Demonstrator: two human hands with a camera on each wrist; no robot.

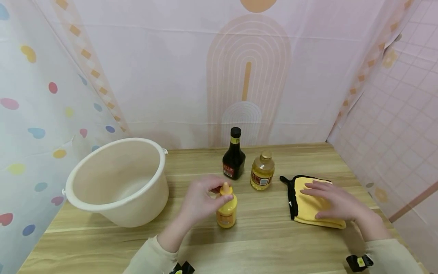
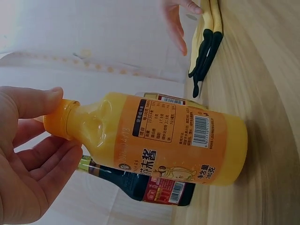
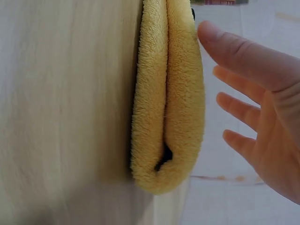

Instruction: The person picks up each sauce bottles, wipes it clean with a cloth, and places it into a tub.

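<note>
My left hand (image 1: 201, 199) grips a yellow mustard bottle (image 1: 226, 215) by its orange cap, with the thumb on one side and fingers on the other. The bottle stands upright on the wooden table, its orange label showing in the left wrist view. Over a folded yellow towel (image 1: 305, 212) with black trim, my right hand (image 1: 337, 201) is held with fingers spread. In the right wrist view a gap shows between most of that hand and the towel's thick fold (image 3: 183, 93); whether the thumb touches it, I cannot tell.
A large white bucket (image 1: 164, 203) stands at the left. Behind the mustard are a dark sauce bottle (image 1: 234, 161) with a black cap and a clear bottle of yellow oil (image 1: 262, 171). Patterned curtains (image 1: 164, 76) hang along the table's back and sides.
</note>
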